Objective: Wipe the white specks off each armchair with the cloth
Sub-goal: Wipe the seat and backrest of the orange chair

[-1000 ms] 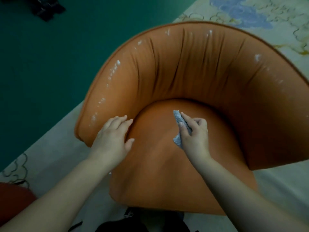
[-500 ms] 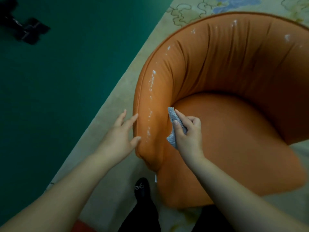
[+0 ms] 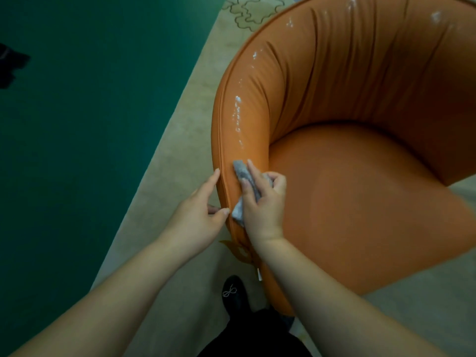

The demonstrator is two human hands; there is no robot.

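An orange armchair (image 3: 360, 202) with a curved, pleated back fills the right of the head view. White specks (image 3: 237, 112) run along its left arm, and more dot the top rim (image 3: 436, 16). My right hand (image 3: 262, 204) holds a folded grey cloth (image 3: 243, 181) and presses it on the front end of the left arm. My left hand (image 3: 198, 217) rests against the outer side of that arm, fingers straight, thumb on the piping seam.
The chair stands on a pale patterned rug (image 3: 180, 140). Dark green floor (image 3: 90, 124) lies to the left, with a black object (image 3: 10, 65) at its far edge. My black shoe (image 3: 233, 295) stands just below the chair's arm.
My view has swung left and closer to the chair's left arm. The right hand carried the cloth from the seat onto the arm's front end. The left hand moved to the arm's outer side.
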